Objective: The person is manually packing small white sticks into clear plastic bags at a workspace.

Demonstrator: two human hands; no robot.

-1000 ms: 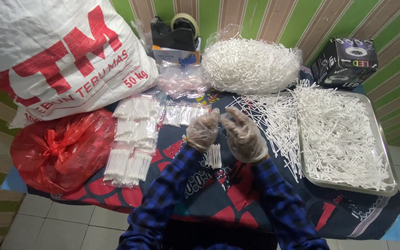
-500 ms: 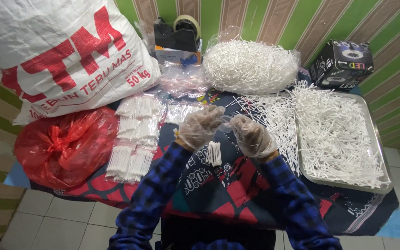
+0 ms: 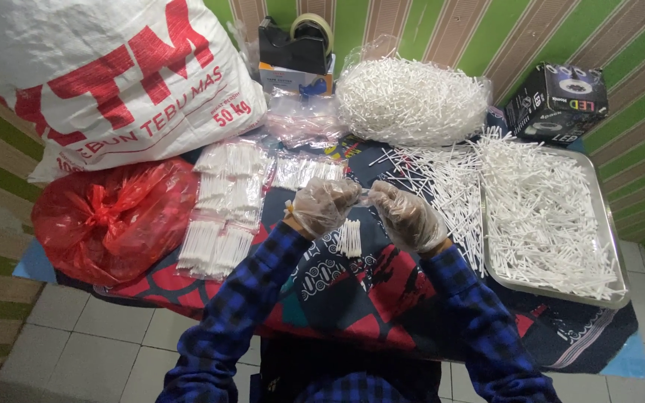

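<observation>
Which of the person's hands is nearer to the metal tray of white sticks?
The right. The right hand is raised just left of the metal tray, with loose sticks between them. The left hand is further left, on the far side of the right hand from the tray.

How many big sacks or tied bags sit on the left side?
2: a white sack with red print at the back left, and a tied red plastic bag in front of it, beside the packets.

A big white sack [image 3: 106,82] (red lettering) is sitting far left; 1 black printed box [image 3: 558,102] is standing far right.
</observation>
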